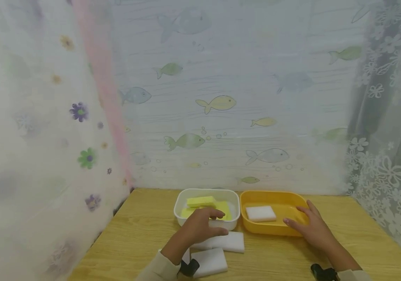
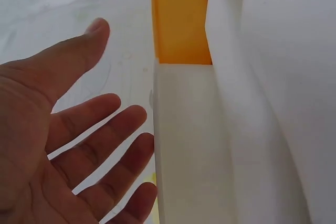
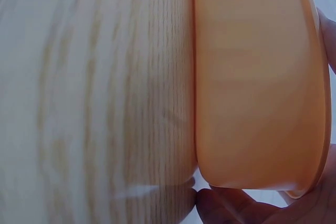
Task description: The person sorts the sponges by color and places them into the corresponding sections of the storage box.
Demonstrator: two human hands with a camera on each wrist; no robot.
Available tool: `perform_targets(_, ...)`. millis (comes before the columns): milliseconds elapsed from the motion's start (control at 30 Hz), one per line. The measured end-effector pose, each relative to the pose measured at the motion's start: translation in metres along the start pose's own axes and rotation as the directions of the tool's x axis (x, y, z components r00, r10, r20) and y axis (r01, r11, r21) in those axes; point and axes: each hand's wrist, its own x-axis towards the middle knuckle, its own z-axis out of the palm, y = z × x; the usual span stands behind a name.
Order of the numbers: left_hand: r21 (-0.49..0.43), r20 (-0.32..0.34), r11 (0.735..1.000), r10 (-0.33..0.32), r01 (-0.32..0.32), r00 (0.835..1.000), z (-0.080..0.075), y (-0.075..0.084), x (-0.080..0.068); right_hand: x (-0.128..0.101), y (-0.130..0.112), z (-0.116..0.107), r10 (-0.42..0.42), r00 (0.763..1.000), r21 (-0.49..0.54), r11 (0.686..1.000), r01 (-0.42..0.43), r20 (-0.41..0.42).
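My left hand hovers over the near rim of a white bowl that holds yellow sponges. In the left wrist view the left hand shows an open palm with spread fingers, holding nothing, beside the bowl's wall. My right hand rests on the near right rim of an orange tray, fingers fairly straight, thumb along the outer wall. A white sponge lies in the tray. In the right wrist view the tray fills the right half, with my thumb at its corner.
Two white sponges lie on the wooden table just under my left wrist. Sheer curtains with fish and flower prints close in the table at the back and on both sides.
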Motion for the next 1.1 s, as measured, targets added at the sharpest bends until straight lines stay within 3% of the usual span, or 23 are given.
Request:
perform_targets(167, -0.02, 0.009, 1.0, 0.008, -0.008, 1.0, -0.001, 0.001, -0.007, -0.001, 0.001, -0.001, -0.002, 1.0, -0.004, 1.0, 0.002, 0.009)
perform_targets(333, -0.054, 0.085, 0.998, -0.011, 0.016, 0.996, -0.003, 0.002, -0.008, -0.002, 0.001, -0.004, 0.004, 1.0, 0.007, 1.0, -0.004, 0.002)
perform_targets(533, -0.028, 0.163, 0.998, -0.05, 0.056, 0.985, 0.0, 0.0, -0.01, -0.002, 0.0, -0.003, 0.011, 1.0, 0.021, 1.0, -0.011, 0.008)
perform_targets(833, -0.052, 0.176, 0.996, -0.059, 0.069, 0.983, 0.003, -0.005, -0.01, 0.002, 0.001, -0.002, 0.013, 1.0, 0.012, 1.0, -0.013, 0.004)
perform_targets(1100, 0.06, 0.188, 0.998, -0.048, 0.038, 0.981, 0.007, -0.009, -0.009, 0.002, 0.001, -0.001, 0.004, 1.0, 0.001, 1.0, -0.004, 0.003)
